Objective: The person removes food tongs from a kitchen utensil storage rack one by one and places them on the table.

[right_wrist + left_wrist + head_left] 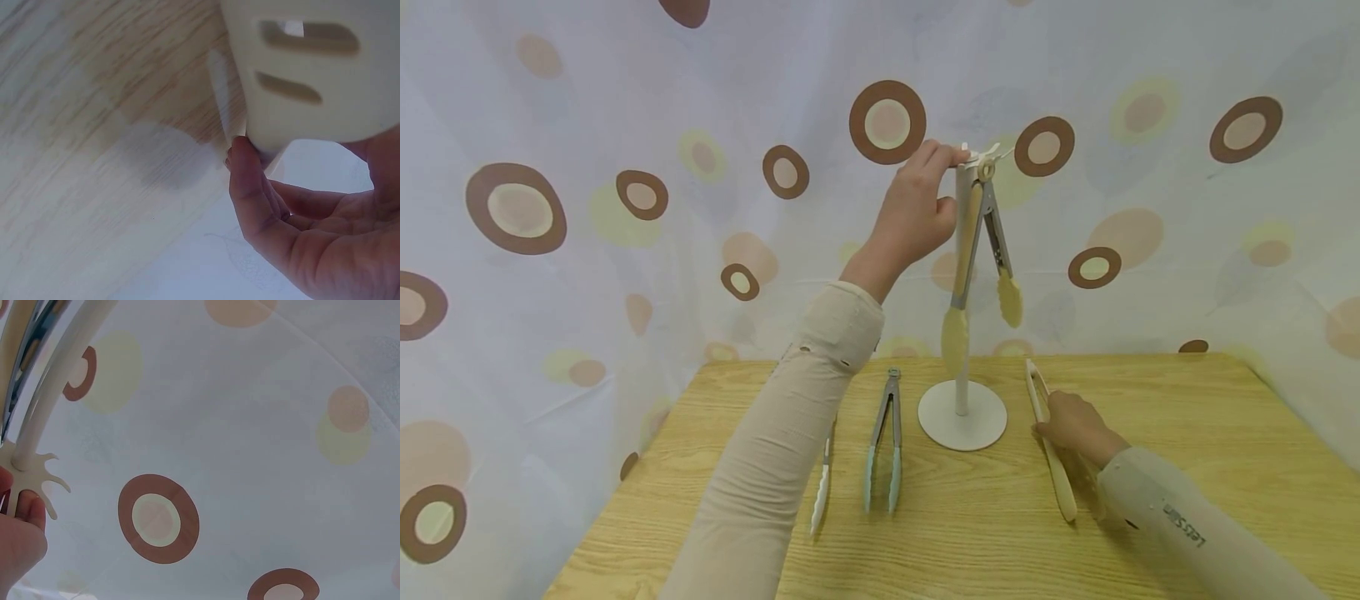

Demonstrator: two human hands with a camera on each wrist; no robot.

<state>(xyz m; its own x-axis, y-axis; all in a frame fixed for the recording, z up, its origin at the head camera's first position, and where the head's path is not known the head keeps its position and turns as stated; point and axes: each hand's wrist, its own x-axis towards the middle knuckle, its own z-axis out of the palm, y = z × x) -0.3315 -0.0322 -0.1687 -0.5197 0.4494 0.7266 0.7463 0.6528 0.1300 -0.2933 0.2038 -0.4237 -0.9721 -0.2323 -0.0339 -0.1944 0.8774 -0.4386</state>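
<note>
My left hand (917, 196) is up at the top of a white hook stand (962, 392), its fingers holding the hooked top plate (31, 478). From one hook beside that hand hang tongs with yellow tips (955, 337), their arms spread apart. Low on the right, my right hand (1071, 425) grips a pair of cream tongs (1060, 483) lengthwise over the table. The right wrist view shows a slotted cream end (300, 119) of these tongs close up, with fingers (250, 187) curled at its edge.
Tongs with light blue tips (895, 475) lie on the wooden table (970, 533) left of the stand's round base. White-tipped tongs (822, 500) lie further left, partly hidden by my left sleeve. A patterned curtain (700, 108) hangs behind the table.
</note>
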